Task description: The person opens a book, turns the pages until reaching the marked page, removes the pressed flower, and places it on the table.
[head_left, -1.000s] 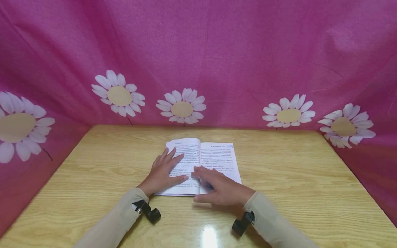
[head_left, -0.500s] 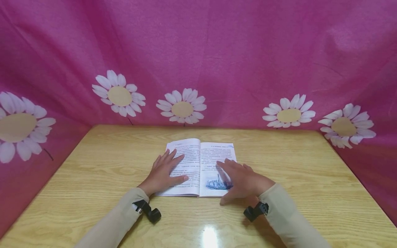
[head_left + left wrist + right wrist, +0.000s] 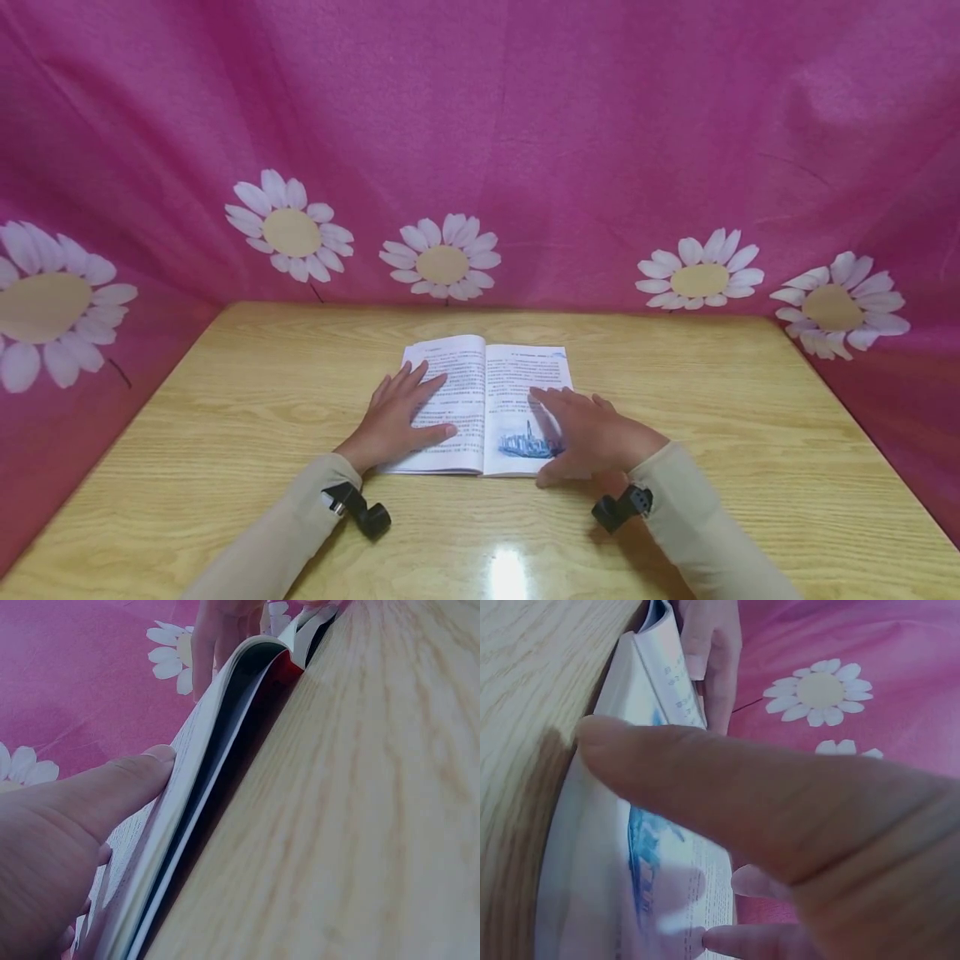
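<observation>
An open book [image 3: 517, 375] lies on the table, both pages covered in print, with a blue city picture low on the right page. My left hand [image 3: 401, 417] rests on the left page, its fingers spread and straight. In the left wrist view, the left thumb [image 3: 127, 784] lies on the page near the book's lower edge, where the leaves bow up. Over the right page's outer side is my right hand [image 3: 596, 429], its fingers extended and thumb apart. In the right wrist view, the right thumb [image 3: 675, 761] crosses above the lower edge, and a fingertip touches the page.
The wooden table [image 3: 750, 417] surrounds the book on every side. Behind it hangs a pink cloth [image 3: 570, 150] printed with large white daisies. Black wrist cameras sit on both sleeves, and a light reflection shines near the table's front.
My right hand has moved right from the book's middle to the right page's outer side, uncovering the blue picture. My left hand stays on the left page.
</observation>
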### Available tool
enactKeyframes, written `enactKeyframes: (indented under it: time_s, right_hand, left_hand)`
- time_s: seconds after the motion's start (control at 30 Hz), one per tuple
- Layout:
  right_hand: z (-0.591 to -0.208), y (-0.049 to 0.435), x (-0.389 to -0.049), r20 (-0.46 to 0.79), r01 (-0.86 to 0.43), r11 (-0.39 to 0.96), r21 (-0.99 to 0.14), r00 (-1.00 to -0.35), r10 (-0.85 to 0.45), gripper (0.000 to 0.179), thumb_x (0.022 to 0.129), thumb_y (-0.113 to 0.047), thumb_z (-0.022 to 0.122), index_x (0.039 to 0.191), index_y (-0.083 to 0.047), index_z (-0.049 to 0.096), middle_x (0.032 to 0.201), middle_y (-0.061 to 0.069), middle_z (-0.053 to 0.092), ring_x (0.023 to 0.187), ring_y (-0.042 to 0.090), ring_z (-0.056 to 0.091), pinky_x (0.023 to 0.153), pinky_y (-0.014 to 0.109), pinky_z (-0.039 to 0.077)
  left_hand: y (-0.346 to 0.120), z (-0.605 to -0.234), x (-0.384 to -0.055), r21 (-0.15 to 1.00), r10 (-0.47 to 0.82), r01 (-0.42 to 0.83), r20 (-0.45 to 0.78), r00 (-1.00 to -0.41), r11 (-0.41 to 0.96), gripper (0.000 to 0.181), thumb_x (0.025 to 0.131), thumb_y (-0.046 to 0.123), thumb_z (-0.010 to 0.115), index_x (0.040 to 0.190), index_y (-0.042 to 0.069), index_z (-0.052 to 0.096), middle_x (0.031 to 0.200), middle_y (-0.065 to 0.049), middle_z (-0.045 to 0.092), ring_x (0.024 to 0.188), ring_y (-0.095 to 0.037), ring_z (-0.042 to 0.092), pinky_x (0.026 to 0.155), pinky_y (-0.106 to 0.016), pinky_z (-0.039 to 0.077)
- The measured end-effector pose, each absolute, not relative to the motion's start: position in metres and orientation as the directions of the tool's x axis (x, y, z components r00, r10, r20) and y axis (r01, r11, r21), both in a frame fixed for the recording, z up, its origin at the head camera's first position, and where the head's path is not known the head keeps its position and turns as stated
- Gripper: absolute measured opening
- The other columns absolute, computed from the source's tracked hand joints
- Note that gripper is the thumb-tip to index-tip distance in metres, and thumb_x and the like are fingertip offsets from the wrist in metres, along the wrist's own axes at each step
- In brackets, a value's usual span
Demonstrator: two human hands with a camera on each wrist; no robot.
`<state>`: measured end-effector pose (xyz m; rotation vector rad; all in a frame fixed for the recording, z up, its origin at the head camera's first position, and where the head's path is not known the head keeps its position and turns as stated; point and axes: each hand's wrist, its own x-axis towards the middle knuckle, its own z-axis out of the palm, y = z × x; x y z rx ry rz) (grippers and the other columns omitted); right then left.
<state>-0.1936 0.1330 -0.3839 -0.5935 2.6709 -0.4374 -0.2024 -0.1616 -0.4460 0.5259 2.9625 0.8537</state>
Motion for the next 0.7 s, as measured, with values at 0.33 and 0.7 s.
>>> enactKeyframes:
  time_s: [0.33,0.7]
  right_hand:
    - [-0.379,0.131,-0.193,-0.171,-0.343,0.855,-0.389,-0.885,-0.433,0.115,0.068,-0.052,0.083,0.155,-0.015,0.018,0.159,0.018,0.014,0.143,0.044,0.017,0.108,0.067,0.018]
    - [-0.383,0.12,-0.192,-0.104,-0.203,0.924,-0.323,-0.963,-0.248,0.136,0.061,-0.077,0.071,0.155,-0.01,-0.001,0.134,0.023,0.051,0.106,0.04,0.056,0.079,0.05,0.048]
  left_hand:
    - [-0.162,-0.447,-0.203,0.525,0.32,0.312,0.079,-0.944,0.792,0.081,0.082,0.056,0.067,0.15,0.022,0.038,0.16,-0.009,0.017,0.148,-0.032,0.004,0.116,-0.052,-0.002]
    - [-0.162,-0.447,-0.203,0.529,0.328,0.325,0.09,-0.94,0.784,0.08,0.082,0.057,0.067,0.149,0.022,0.039,0.16,-0.01,0.018,0.147,-0.034,0.005,0.116,-0.054,-0.001]
